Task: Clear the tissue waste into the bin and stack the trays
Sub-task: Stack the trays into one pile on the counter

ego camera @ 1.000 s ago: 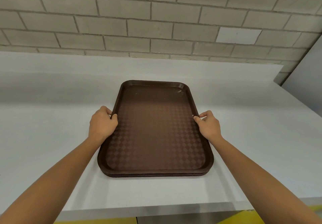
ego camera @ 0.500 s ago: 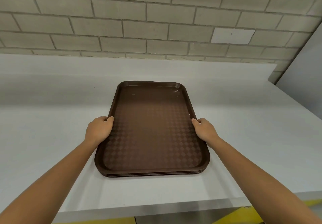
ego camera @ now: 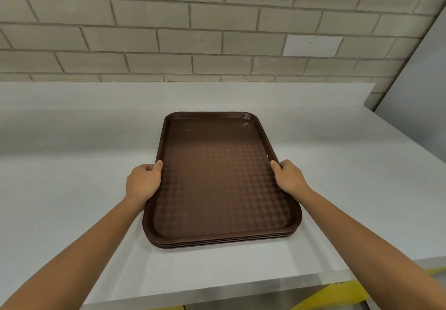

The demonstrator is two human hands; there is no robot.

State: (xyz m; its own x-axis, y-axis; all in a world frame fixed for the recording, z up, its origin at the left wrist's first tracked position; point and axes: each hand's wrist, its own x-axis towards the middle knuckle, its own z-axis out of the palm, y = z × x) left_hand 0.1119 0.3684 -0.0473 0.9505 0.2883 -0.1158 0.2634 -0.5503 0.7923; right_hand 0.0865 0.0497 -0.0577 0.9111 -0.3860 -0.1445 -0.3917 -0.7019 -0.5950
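Both hands slid a little toward the near end of the tray rims since a second ago, and the grip went from loose fingertips to a full clamp. The trays look unmoved.

Left hand (ego camera: pixel 143 181): on the left long rim of the top tray (ego camera: pixel 217 177), about mid-length. Thumb lies on top, just inside the rim, and the fingers curl over the outer edge. Right hand (ego camera: pixel 289 179): mirrored on the right rim, same hold. Both are closed tight on the rim (fingertips hidden underneath, so I can't tell whether they catch the lower trays too).

The top tray is brown with a checker texture and sits nested flush on the tray stack (ego camera: pixel 224 243); several rims show at the near edge. The stack lies flat on the grey counter (ego camera: pixel 72 189), long axis pointing away from the person, well short of the brick wall (ego camera: pixel 169 32).

There are small white specks (ego camera: pixel 245 123) on the tray's far right corner. A yellow strip (ego camera: pixel 337 292) runs below the counter's front edge.
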